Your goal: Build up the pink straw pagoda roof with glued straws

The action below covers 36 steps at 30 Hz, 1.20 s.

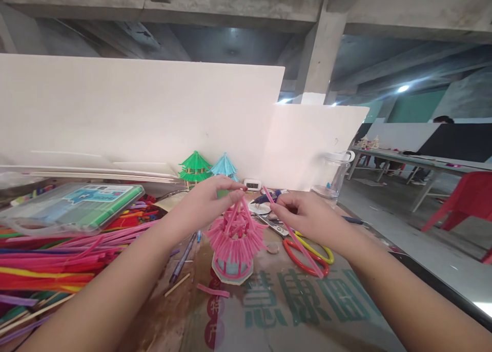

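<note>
Nearby, scissors (307, 252) and a jar (333, 178) flank the pink pagoda (235, 239).

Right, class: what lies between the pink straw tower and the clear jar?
Head view: between tower and jar, the right hand pinching a pink straw, a blue glue gun behind it.

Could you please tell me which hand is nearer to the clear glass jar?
Right. The right hand, holding a pink straw, is close beside the glass jar; the left hand pinches the pink straw model, farther left.

Pink pavilion model (235, 239), green (195, 166) and blue (224, 166) ones behind.
</note>
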Tool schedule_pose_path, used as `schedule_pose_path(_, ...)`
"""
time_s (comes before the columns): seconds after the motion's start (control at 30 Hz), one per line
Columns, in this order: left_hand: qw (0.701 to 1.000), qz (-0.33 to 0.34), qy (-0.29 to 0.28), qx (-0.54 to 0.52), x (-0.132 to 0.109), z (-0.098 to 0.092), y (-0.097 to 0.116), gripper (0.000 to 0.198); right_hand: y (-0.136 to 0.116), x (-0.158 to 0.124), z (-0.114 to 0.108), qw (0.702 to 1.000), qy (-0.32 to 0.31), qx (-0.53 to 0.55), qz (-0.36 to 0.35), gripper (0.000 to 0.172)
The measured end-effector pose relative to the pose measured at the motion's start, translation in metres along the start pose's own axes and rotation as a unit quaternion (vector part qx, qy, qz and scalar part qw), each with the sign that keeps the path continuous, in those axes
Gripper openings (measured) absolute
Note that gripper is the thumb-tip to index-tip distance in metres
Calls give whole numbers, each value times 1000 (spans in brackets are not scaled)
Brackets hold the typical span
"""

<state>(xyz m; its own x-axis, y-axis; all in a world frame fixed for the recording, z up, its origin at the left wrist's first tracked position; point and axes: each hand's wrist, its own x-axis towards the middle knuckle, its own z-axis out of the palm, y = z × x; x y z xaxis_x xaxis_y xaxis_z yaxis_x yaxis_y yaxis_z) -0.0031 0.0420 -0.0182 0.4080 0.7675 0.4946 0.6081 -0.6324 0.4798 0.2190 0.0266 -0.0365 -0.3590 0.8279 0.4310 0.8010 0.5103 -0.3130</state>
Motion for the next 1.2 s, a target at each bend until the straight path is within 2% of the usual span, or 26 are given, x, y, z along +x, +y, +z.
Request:
schedule_pose_path(0.17, 1000, -6, 22, 20, 0, 1, 2, 22, 0, -3, -9, 1000, -3, -16, 1, 39)
schedule_pose_path(0.27, 999, 7, 35, 29, 1, 2, 2, 21, 9, 0, -6, 999, -39, -35, 6, 39)
schedule_pose_path(0.37, 999, 9, 31, 38, 1, 3, 2, 25, 20, 5, 2, 991, -117, -61, 22, 39)
schedule_pose_path(0.47, 998, -9, 27, 55, 2, 3, 2, 30, 38, 10, 9, 974, -221, -23, 51, 39)
schedule_pose_path(0.53, 997, -24, 18, 71, 3, 2, 2, 34, 55, 13, 12, 975, -208, -17, 75, 34)
schedule_pose_path(0.57, 996, -29, 11, 79, 4, 1, 1, 36, 64, 15, 13, 982, -168, -34, 85, 30)
schedule_pose_path(0.63, 996, -28, -7, 90, 4, -1, -2, 38, 84, 16, 18, 985, -130, -60, 100, 23)
schedule_pose_path(0.7, 995, -24, -24, 92, 5, -3, -4, 38, 101, 16, 23, 982, -138, -65, 108, 26)
schedule_pose_path(0.77, 995, -25, -34, 88, 5, -5, -6, 36, 112, 15, 27, 977, -173, -63, 109, 26)
schedule_pose_path(0.87, 996, -25, -39, 81, 4, -6, -7, 32, 114, 11, 25, 963, -239, -71, 104, 26)
schedule_pose_path(1.0, 994, -22, -68, 86, 2, -9, -4, 31, 102, 8, 20, 944, -293, -108, 103, 50)
schedule_pose_path(1.2, 993, -29, -92, 73, 0, -11, -4, 33, 90, 1, 33, 944, -296, -135, 51, 53)
